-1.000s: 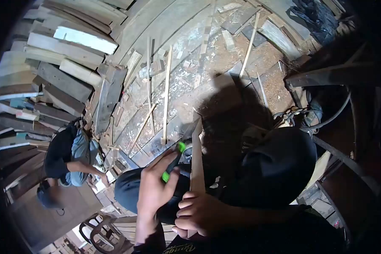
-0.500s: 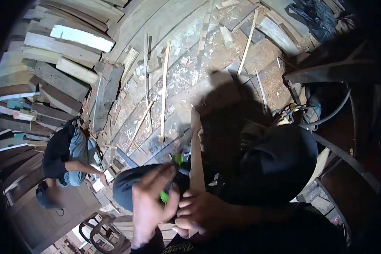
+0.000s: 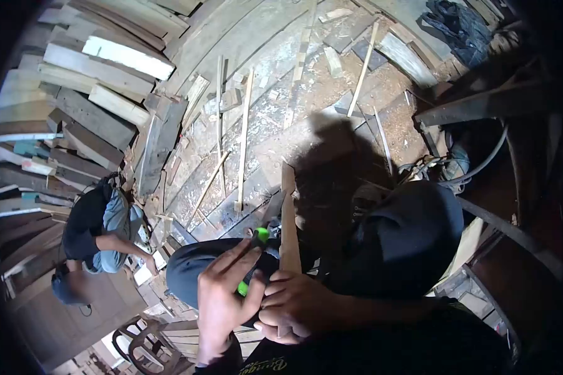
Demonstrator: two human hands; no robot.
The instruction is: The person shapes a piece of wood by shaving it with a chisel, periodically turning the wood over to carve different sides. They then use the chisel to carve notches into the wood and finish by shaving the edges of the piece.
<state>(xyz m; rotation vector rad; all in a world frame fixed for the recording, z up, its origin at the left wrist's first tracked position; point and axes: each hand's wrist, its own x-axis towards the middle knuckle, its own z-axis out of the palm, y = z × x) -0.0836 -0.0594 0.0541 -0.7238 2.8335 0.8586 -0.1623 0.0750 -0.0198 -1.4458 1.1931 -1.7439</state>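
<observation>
My left hand (image 3: 222,297) is wrapped round a dark tool with bright green parts (image 3: 261,235), whose exact kind I cannot make out. Close beside it, my right hand (image 3: 297,306) grips the lower end of a narrow wooden piece (image 3: 289,231). That piece points up and away from me between my knees, and its far end tapers. The green and black tool lies just left of the wood; whether the two touch is hard to see. My fingers hide the wood's near end.
A co-worker (image 3: 87,219) crouches at the left, one hand on a pale piece. Stacked boards (image 3: 100,65) fill the upper left. Thin sticks (image 3: 245,137) and shavings lie on the floor ahead. Cables (image 3: 444,175) and a dark wooden frame (image 3: 488,103) stand at the right.
The green and black tool and my left fingers, blurred before, now show more sharply. The view has shifted slightly. Both hands keep their holds.
</observation>
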